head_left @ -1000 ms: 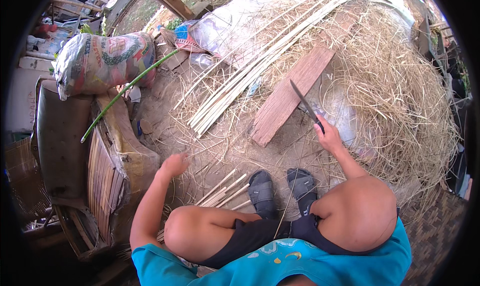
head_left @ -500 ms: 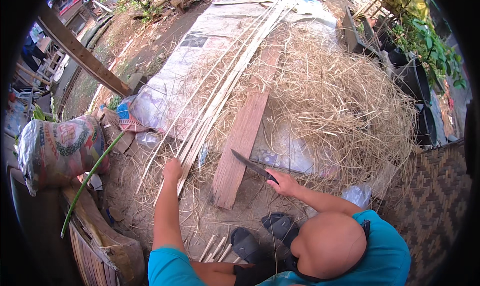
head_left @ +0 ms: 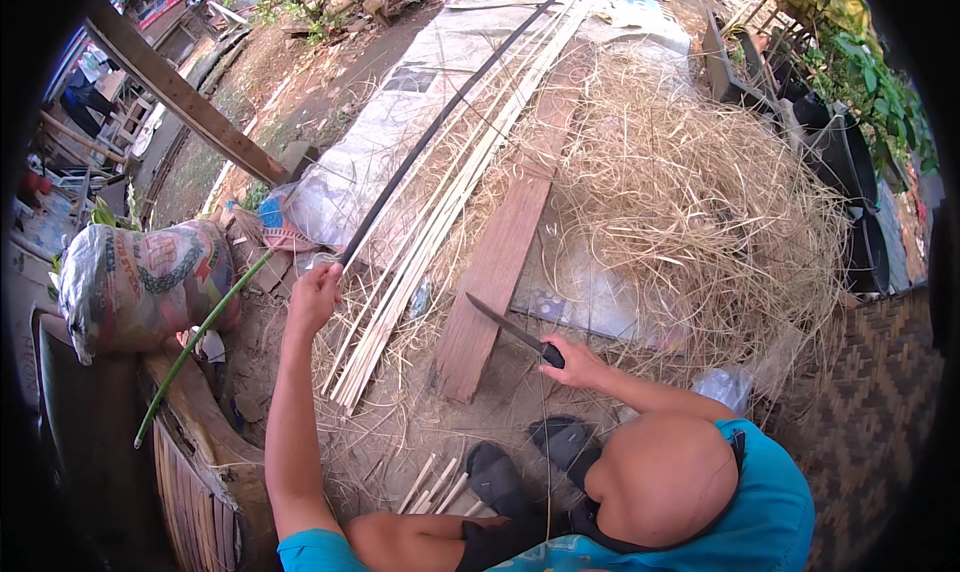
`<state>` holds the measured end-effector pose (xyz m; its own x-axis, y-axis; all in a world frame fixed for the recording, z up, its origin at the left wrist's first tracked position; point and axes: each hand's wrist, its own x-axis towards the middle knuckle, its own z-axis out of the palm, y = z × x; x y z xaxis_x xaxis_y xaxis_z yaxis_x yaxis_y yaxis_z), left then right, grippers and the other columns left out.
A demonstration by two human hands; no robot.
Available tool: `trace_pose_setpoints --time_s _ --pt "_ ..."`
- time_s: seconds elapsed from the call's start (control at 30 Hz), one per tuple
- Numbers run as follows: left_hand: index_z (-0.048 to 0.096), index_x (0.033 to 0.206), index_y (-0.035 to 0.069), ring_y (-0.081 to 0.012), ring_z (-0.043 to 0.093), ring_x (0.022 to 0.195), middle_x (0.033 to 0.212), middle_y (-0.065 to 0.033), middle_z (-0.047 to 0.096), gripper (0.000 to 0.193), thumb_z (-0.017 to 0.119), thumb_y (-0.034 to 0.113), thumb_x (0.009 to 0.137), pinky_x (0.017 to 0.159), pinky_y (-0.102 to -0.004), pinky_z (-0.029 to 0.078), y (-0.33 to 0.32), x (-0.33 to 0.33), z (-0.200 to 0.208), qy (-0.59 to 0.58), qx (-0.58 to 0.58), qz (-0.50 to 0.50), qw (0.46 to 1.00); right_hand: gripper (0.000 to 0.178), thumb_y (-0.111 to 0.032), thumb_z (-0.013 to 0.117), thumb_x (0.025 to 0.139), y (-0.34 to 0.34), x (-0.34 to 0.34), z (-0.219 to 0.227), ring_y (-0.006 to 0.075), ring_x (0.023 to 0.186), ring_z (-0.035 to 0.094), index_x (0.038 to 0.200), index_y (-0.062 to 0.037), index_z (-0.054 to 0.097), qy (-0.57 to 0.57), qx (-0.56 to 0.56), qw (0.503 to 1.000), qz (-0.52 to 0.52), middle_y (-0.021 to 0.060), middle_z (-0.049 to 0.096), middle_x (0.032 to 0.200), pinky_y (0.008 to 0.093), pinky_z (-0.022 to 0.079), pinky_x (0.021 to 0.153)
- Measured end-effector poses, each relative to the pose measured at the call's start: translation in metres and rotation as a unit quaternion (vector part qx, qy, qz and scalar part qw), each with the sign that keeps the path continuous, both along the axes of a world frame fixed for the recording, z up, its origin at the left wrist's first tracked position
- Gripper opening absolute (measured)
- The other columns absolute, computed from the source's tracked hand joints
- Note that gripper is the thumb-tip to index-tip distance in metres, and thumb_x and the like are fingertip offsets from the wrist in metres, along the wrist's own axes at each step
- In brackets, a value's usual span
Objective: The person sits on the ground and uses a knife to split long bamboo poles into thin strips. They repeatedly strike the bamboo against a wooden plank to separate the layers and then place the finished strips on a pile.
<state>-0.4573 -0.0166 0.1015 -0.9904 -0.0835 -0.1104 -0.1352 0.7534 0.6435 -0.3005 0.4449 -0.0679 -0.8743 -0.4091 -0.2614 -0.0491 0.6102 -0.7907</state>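
Note:
My left hand (head_left: 314,297) is closed on the near end of a long, dark, thin strip (head_left: 432,134). The strip slants up and away to the far edge of the view, over a bundle of long pale split strips (head_left: 448,220). In my right hand (head_left: 577,363) is a knife (head_left: 508,326), gripped by its black handle. Its dark blade points left and away, over the near part of a reddish-brown wooden plank (head_left: 497,272).
A wide heap of curly tan shavings (head_left: 700,192) covers the right of a pale printed sheet (head_left: 345,162). On the left, a stuffed sack (head_left: 150,282) and a green pole (head_left: 205,332) rest by a log bench (head_left: 215,432). Short pale sticks (head_left: 435,487) lie near my sandals (head_left: 497,477).
My left hand has moved up and left from the pale bundle and now holds the long dark strip. My right hand keeps the knife in nearly the same place.

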Motion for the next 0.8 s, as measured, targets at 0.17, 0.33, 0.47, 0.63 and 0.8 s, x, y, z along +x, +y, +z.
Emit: trace_pose_setpoints --time_s 0.17,0.33,0.47,0.63,0.8 --pt "0.053 0.11 0.009 -0.0157 0.064 0.069 0.08 -0.0054 0.062 0.033 0.049 0.042 0.107 0.06 -0.0308 0.055 0.097 0.017 -0.048 -0.393 0.272 -0.067 0.876 0.045 -0.025 0.068 0.092 -0.029 0.026 0.048 0.0328 0.095 0.068 0.129 -0.0057 0.053 0.077 -0.123 0.969 0.201 0.0171 0.066 0.103 0.0423 0.054 0.084" --pt "0.07 0.109 -0.001 -0.0336 0.069 0.101 0.105 -0.0198 0.073 0.043 0.055 0.037 0.099 0.09 -0.044 0.054 0.176 -0.011 -0.098 -0.246 -0.164 -0.393 0.871 0.033 -0.017 0.058 0.101 -0.051 0.058 0.037 0.0181 0.08 0.067 0.131 -0.0049 0.051 -0.49 -0.322 0.81 0.03 0.0098 0.064 0.096 0.0321 0.056 0.069" --pt "0.072 0.106 0.0 -0.0419 0.066 0.108 0.112 -0.0258 0.07 0.042 0.054 0.037 0.099 0.094 -0.0481 0.051 0.263 -0.03 -0.131 -0.088 -0.043 -0.107 0.989 0.033 -0.016 0.056 0.103 -0.065 0.073 0.039 0.0185 0.078 0.066 0.133 -0.0039 0.049 -0.563 -0.358 0.744 -0.04 0.0092 0.063 0.094 0.0304 0.056 0.066" --pt "0.063 0.126 -0.001 -0.0421 0.063 0.118 0.123 -0.0271 0.066 0.04 0.048 0.027 0.102 0.1 -0.0489 0.05 0.323 -0.057 -0.151 -0.11 -0.001 -0.013 0.994 0.028 -0.017 0.054 0.103 -0.043 0.026 0.054 0.0128 0.078 0.064 0.125 0.0012 0.056 -0.43 -0.24 0.87 0.03 0.0077 0.063 0.092 0.0291 0.054 0.063" --pt "0.053 0.13 -0.007 -0.045 0.065 0.112 0.116 -0.0323 0.067 0.038 0.043 0.012 0.099 0.097 -0.0515 0.052 0.337 -0.065 -0.165 -0.062 0.05 0.067 0.995 0.042 -0.023 0.059 0.099 -0.028 -0.066 0.07 0.0145 0.073 0.063 0.131 0.0033 0.05 -0.26 -0.146 0.947 -0.122 0.0107 0.066 0.095 0.0305 0.053 0.059"
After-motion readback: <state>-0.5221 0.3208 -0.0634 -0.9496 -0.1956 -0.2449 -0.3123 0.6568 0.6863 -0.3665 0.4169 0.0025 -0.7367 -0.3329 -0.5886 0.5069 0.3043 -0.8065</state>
